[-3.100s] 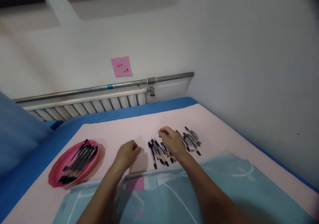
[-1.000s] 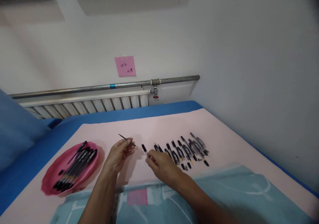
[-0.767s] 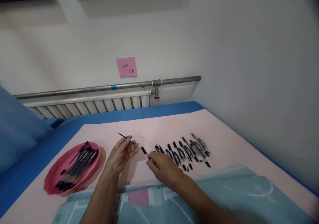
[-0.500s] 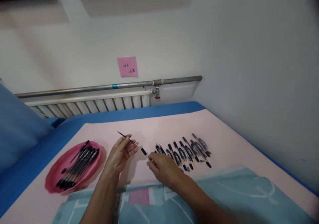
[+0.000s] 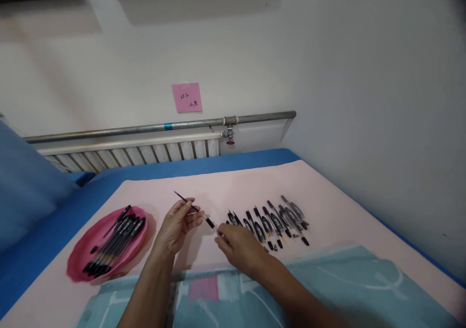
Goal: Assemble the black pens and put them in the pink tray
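My left hand (image 5: 179, 225) pinches a thin dark pen refill (image 5: 179, 195) between thumb and fingertips, its pointed tip up and to the left. A clear pen barrel with a black grip (image 5: 210, 222) is in the closed fingers of my right hand (image 5: 238, 248). The refill's rear end meets the barrel's open mouth; whether it is inside I cannot tell. Just right of that hand lie several loose pen parts (image 5: 271, 223), black caps and barrels among them. To the left, a pink plastic basin (image 5: 74, 255) holds several black pens (image 5: 116, 245).
Pink sheeting (image 5: 156, 192) covers the blue-edged table. Light blue patterned cloth (image 5: 327, 284) lies along the front, under my forearms. Behind stand a white radiator (image 5: 156, 154) and a metal pipe (image 5: 138, 129); a grey wall (image 5: 382, 124) closes off the right.
The refill in my left hand has shifted slightly right and down, closing the small gap to the pen barrel. My right hand has stayed almost still.
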Action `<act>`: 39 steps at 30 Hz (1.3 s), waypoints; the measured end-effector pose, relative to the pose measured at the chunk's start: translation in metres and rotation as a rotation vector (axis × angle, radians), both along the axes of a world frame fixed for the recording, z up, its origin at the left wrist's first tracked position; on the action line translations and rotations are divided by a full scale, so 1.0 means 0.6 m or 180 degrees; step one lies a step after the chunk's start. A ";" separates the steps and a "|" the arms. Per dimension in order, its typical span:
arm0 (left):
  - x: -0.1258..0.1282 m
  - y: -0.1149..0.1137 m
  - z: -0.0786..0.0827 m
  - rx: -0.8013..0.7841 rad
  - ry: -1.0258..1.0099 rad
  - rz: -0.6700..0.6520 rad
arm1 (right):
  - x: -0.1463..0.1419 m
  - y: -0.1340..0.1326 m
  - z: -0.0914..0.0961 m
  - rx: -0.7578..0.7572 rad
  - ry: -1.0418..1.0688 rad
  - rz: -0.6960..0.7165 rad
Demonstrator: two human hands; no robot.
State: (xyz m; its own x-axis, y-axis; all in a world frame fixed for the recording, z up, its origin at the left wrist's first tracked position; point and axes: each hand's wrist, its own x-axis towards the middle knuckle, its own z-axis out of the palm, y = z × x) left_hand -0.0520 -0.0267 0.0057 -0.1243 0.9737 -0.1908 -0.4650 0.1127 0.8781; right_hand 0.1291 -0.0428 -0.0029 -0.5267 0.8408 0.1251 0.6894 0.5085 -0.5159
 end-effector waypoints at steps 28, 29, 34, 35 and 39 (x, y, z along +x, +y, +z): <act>0.065 -0.006 -0.050 0.0450 0.2945 -0.0778 | 0.048 0.034 0.017 0.0175 0.1319 -0.0885; 0.072 -0.006 -0.056 0.0582 0.3293 -0.0810 | 0.049 0.035 0.018 0.0195 0.1314 -0.0898; 0.092 -0.004 -0.068 0.1131 0.4213 -0.0993 | 0.050 0.035 0.021 0.0288 0.1322 -0.0940; 0.094 -0.004 -0.068 0.1179 0.4281 -0.1038 | 0.050 0.035 0.022 0.0302 0.1327 -0.0941; 0.102 -0.006 -0.066 0.1243 0.4619 -0.1359 | 0.050 0.035 0.022 0.0317 0.1318 -0.0911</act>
